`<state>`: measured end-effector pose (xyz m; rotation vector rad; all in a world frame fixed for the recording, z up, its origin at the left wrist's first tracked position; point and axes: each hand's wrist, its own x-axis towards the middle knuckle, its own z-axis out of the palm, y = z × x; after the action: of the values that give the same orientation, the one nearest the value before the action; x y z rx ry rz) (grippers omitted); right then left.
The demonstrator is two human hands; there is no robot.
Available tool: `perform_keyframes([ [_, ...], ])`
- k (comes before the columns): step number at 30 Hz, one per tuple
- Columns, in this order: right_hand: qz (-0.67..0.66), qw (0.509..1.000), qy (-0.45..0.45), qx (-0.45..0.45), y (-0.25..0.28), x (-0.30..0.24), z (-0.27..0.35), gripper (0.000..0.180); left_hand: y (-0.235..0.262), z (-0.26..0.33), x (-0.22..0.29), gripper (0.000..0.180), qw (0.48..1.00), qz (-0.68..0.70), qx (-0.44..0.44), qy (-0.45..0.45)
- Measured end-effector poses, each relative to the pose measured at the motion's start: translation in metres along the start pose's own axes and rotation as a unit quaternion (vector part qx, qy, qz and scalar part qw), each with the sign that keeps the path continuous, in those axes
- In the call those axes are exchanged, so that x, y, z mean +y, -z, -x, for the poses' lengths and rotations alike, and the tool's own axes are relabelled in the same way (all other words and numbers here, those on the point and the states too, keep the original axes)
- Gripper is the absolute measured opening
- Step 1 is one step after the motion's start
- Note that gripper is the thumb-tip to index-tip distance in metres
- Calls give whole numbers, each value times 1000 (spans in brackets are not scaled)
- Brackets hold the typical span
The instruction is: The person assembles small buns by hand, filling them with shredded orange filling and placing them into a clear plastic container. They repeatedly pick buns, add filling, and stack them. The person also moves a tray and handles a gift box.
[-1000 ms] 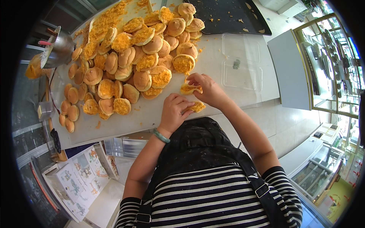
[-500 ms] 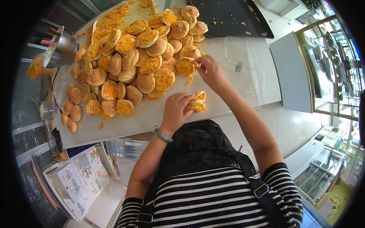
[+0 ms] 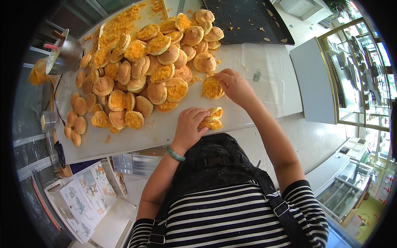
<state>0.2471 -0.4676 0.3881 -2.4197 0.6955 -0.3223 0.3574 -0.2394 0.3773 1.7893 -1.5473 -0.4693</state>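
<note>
Near the table's front edge, my left hand (image 3: 189, 127) is closed round a pair of small round buns (image 3: 214, 120), pressed face to face with orange shreds between and on them. My right hand (image 3: 236, 86) pinches the right rim of a single bun (image 3: 212, 88), whose upturned face is coated with the same orange floss. That bun is just beyond the pair in my left hand. A large heap of round buns (image 3: 158, 92), some plain and golden, some floss-covered, spreads to the left and beyond. A plain bun (image 3: 204, 62) lies at the heap's right edge.
Loose orange floss (image 3: 120, 25) fills a shallow tray at the far left. A metal pot (image 3: 68, 51) with handles sticking out stands at the left. A black baking tray (image 3: 252, 20) with crumbs lies far right, and a clear plastic lid or box (image 3: 264, 74) right of my hand.
My right hand has drawn the floss-coated bun away from the heap, toward me and slightly right. The left hand keeps its bun pair at nearly the same place.
</note>
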Motion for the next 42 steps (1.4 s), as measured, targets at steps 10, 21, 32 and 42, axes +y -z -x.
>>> perform_keyframes([
  [10,78,985,114,-106,-3,-11,6,61,1,-1,1,54,1000,-3,7,-13],
  [21,1,977,157,-148,5,-26,41,76,-4,-3,0,88,996,-20,58,56],
  [32,-16,996,29,-82,-21,-32,72,75,10,-24,-10,87,993,43,-75,86],
  [42,-80,995,-36,44,101,43,80,69,-49,-151,46,77,976,195,-96,-20],
])
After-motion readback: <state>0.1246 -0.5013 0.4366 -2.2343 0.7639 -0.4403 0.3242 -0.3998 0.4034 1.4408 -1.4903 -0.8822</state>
